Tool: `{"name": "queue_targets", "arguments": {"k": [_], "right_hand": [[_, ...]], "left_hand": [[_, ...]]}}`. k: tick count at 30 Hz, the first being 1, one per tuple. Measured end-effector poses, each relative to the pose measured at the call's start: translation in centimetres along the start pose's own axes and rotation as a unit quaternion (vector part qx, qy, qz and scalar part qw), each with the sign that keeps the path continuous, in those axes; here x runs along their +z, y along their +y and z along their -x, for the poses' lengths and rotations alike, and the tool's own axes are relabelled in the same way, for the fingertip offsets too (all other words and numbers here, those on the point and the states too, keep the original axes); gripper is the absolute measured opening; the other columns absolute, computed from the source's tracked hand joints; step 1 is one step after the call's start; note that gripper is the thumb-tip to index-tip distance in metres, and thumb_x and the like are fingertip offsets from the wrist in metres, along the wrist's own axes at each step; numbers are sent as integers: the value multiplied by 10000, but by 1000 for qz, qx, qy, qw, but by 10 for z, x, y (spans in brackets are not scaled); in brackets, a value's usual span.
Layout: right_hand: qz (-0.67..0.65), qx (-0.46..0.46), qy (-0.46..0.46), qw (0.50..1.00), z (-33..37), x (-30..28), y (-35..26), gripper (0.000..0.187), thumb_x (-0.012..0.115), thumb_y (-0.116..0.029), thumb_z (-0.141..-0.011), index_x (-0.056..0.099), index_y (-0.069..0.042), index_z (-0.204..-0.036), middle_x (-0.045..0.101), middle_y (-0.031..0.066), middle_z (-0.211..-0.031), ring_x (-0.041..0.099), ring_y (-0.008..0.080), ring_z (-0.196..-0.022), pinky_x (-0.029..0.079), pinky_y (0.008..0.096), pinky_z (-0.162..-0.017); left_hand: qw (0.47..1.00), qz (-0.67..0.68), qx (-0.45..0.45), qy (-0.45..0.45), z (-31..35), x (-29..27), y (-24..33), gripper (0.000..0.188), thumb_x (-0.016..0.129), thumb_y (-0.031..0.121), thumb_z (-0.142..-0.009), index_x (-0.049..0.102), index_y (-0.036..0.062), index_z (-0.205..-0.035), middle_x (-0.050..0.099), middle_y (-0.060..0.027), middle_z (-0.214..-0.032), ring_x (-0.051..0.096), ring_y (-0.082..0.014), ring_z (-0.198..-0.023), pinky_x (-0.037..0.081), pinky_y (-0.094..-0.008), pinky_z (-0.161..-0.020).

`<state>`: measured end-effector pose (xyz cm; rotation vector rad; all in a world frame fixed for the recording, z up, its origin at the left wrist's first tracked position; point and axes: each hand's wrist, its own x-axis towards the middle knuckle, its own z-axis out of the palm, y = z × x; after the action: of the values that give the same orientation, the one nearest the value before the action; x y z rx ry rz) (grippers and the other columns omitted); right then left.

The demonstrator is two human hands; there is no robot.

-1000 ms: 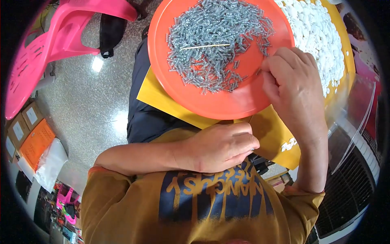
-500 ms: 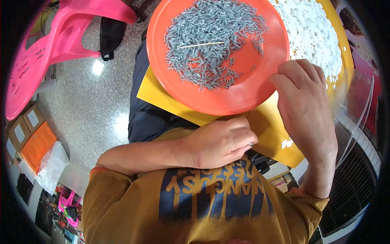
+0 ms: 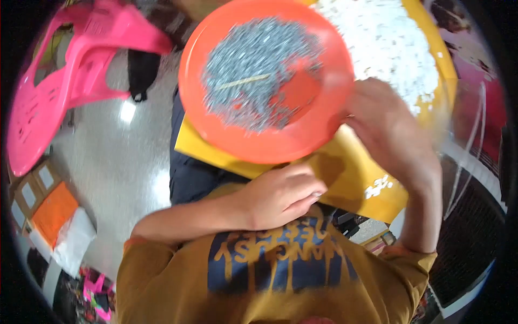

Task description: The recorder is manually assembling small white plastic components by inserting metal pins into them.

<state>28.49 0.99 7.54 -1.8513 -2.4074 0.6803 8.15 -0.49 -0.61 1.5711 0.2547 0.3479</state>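
A shallow orange-red basin [image 3: 237,143] holds a heap of small metal coil springs [image 3: 248,48]. On the heap lies a thin pale stick [image 3: 244,81]. My right hand [image 3: 386,119] is at the basin's right rim with its fingers drawn together, closed on the rim; motion blurs the fingertips. In front of my chest rests my left hand [image 3: 286,197], below the basin's near edge. Its fingers are curled, and a tiny greyish bit shows at their tips, too small to make out.
Under the basin is a yellow board [image 3: 340,189]. White pieces [image 3: 388,48] are heaped at its far right, and several loose ones [image 3: 379,185] lie nearer me. A pink plastic chair [image 3: 59,102] stands left. Cardboard boxes [image 3: 35,186] sit lower left.
The whole view has shifted and blurred. My right hand and the basin have moved left and a little nearer, with the basin turning slightly. My left hand stays curled at my chest.
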Motion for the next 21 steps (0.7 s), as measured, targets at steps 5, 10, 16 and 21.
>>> {"name": "queue_targets", "arguments": {"k": [5,10,16,21], "right_hand": [[-53,-4,6,999,0,2,11,61,560,-43,-687,519,-29,-730,527,107,-791,507,297,-779,410,369,-713],[52,7,29,998,7,5,1,69,518,-76,-712,485,-29,-750,482,109,-760,496,276,-764,400,360,-714],[81,42,121,988,16,19,-11,52,489,-67,-745,487,-26,-777,497,107,-798,507,283,-778,409,361,-723],[-183,55,227,955,32,22,-24,82,539,27,-740,505,-4,-807,540,115,-810,543,243,-748,434,313,-661]], "left_hand": [[1000,-22,6,-7,-7,-5,6,152,584,34,-752,562,27,-903,546,-77,-769,540,-213,-698,434,-300,-610],[1000,-20,0,-9,-8,-3,10,147,589,13,-743,569,25,-888,532,-61,-743,520,-165,-632,414,-267,-556],[1000,-20,-14,2,-4,1,13,151,591,-2,-738,569,18,-886,522,-57,-729,510,-141,-618,401,-252,-539],[979,125,-160,22,4,1,21,114,557,44,-800,552,13,-910,521,-9,-741,487,-58,-617,400,-205,-544]]}}
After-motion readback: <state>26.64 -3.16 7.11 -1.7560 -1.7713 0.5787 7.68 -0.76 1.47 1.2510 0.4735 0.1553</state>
